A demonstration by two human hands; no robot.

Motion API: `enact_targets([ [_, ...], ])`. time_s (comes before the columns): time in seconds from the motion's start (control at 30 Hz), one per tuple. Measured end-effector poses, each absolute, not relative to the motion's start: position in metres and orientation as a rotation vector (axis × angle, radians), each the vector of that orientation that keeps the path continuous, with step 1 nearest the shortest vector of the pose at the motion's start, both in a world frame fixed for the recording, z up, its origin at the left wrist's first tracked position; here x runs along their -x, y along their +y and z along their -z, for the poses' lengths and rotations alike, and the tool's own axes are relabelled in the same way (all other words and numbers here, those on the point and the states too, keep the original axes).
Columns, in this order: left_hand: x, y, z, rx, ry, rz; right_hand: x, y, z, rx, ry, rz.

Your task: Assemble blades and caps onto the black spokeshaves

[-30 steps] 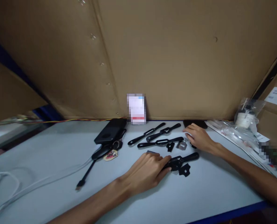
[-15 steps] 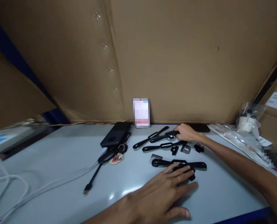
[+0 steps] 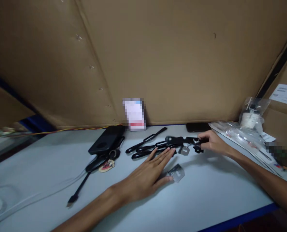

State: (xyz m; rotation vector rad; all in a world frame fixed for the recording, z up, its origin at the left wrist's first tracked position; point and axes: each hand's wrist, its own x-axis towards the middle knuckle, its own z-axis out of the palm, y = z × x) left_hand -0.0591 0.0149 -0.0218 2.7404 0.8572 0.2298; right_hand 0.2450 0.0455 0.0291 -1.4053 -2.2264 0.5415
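Note:
Several black spokeshave bodies (image 3: pixel 147 139) with slim handles lie grouped on the table. My left hand (image 3: pixel 149 178) is flat, fingers stretched out, its fingertips over the nearest black body; whether they press on it I cannot tell. By its thumb lies a notched metal blade (image 3: pixel 178 174), partly in clear plastic. My right hand (image 3: pixel 212 143) is closed in a pinch on the right end of a black spokeshave (image 3: pixel 176 140) with a metal fitting. Under it lie a grey blade (image 3: pixel 184 150) and a small black clamp piece (image 3: pixel 197 149).
A black box-like device (image 3: pixel 107 140) with a cable (image 3: pixel 79 190) and a keyring tag (image 3: pixel 107 165) lies at left. A blurred upright card or screen (image 3: pixel 135 114) leans against the cardboard wall (image 3: pixel 162 64). A dark flat slab (image 3: pixel 197 127) and plastic bags (image 3: pixel 237 138) sit at back right.
My left hand has moved back with the front spokeshave body, baring the blade that lay near it. My right hand has moved right and nearer, holding a spokeshave's end. The view has shifted.

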Motion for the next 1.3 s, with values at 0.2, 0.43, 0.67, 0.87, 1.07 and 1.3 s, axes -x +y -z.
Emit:
enact_targets([
  [0.2, 0.065, 0.025, 0.026, -2.787, 0.987, -0.355, -0.241, 0.017, -0.030, 1.623, -2.253, -0.207],
  [0.43, 0.054, 0.000, 0.003, -2.948, 0.515, -0.392, -0.254, 0.030, -0.031, 1.787, -2.075, 0.111],
  [0.67, 0.066, 0.019, 0.004, -2.953, 0.770, -0.930, -0.241, 0.023, -0.022, 1.733, -2.216, -0.123],
  [0.87, 0.060, 0.009, 0.008, -2.960, 0.934, -0.871, -0.221, -0.002, -0.021, 1.565, -2.476, -0.386],
  [1.07, 0.048, -0.006, 0.012, -3.069, 0.796, -0.478, -0.223, -0.012, -0.032, 1.348, -2.702, -0.407],
  [1.3, 0.050, -0.005, 0.016, -3.001, 0.821, -0.454, -0.214, -0.018, -0.021, 0.955, -2.576, -0.419],
])
